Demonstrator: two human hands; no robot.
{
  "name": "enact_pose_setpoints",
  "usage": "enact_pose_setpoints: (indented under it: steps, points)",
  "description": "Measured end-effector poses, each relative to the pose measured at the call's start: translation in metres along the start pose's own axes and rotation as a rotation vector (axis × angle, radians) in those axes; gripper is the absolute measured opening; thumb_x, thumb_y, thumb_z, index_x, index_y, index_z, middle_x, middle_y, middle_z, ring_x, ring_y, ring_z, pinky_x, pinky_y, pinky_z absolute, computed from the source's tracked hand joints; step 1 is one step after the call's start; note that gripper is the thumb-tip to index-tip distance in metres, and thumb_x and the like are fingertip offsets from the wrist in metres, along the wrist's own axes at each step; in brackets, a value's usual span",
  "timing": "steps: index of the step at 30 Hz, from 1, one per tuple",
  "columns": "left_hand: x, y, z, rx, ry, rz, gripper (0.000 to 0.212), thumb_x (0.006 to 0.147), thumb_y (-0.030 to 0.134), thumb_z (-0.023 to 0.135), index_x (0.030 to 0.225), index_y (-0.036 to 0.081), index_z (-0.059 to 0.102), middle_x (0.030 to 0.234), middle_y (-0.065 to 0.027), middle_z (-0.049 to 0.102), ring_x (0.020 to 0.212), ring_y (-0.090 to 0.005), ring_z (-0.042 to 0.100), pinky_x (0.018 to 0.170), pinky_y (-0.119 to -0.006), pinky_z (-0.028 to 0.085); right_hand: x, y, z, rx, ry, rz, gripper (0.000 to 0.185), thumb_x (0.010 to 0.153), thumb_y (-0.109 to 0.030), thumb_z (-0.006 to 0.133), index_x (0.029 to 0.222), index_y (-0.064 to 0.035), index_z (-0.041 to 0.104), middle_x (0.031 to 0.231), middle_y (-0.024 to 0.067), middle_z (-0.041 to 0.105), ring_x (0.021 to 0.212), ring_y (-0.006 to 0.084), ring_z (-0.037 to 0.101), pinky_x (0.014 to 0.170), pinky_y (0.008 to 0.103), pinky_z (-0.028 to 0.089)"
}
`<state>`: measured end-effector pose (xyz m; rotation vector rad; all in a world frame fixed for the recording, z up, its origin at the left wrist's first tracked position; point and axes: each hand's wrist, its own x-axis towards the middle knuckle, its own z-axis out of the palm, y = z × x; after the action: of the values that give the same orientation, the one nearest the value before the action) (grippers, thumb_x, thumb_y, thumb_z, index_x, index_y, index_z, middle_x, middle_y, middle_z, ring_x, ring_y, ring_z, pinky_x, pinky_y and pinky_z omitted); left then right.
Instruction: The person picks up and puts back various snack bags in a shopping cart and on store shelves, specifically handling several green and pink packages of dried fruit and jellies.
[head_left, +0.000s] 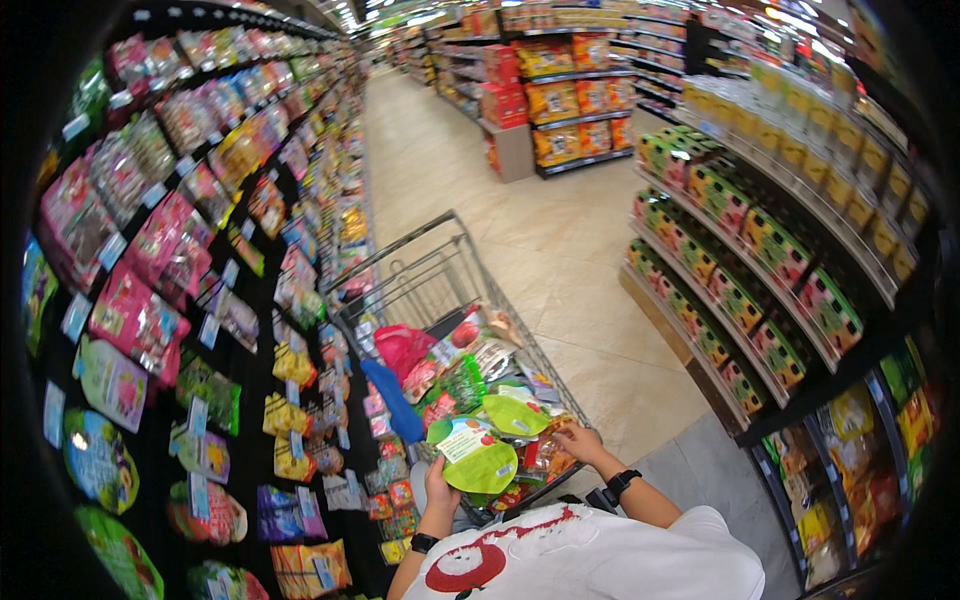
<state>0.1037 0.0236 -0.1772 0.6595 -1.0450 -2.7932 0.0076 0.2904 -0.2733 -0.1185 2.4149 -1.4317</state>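
My left hand (441, 484) grips the lower left edge of a rounded green snack pouch (480, 465), holding it over the near end of a wire shopping cart (501, 289). The pouch has a white printed panel with fruit pictures. Over the cart's right side, my right hand (581, 444) has its fingertips at a reddish-brown snack packet (551, 457); whether they grasp it is unclear. A second green pouch (517, 412) lies just beyond the held one. Farther into the cart are a bright green packet (466, 381), a pink item (401, 349) and other bags.
Hanging snack bags (161, 240) line the left shelf, close to the cart. A blue object (394, 401) sits along the cart's left side. At right stand shelves of green boxed drinks (742, 217) and jars (810, 135). The tiled aisle (420, 150) runs ahead past an orange-packet display (559, 105).
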Motion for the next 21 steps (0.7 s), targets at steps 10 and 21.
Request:
enact_pose_setpoints:
  steps: [10,21]
  points:
    - [0.009,-0.041,-0.003,0.211,-0.182,-0.337,0.028,0.081,0.016,0.042,0.102,-0.001,0.046,0.099,-0.0137,0.054,0.088,-0.0243,0.055,0.076,-0.034,0.045,-0.019,-0.009,-0.014,0.618,-0.510,-0.008,0.027,0.084,-0.019,0.045,0.099,0.0024,0.051,0.087,0.0093,0.057,0.078,0.0149,0.055,0.071,0.0236,0.043]
    - [0.002,-0.025,-0.050,1.584,-0.157,0.383,0.028,0.077,0.023,0.051,0.061,0.000,0.052,0.066,-0.0136,0.053,0.067,-0.0273,0.052,0.061,-0.033,0.040,-0.012,-0.001,0.027,1.014,-0.699,0.373,0.013,0.081,-0.021,0.050,0.090,-0.0115,0.054,0.070,-0.0021,0.054,0.059,0.0062,0.053,0.048,0.0179,0.038]
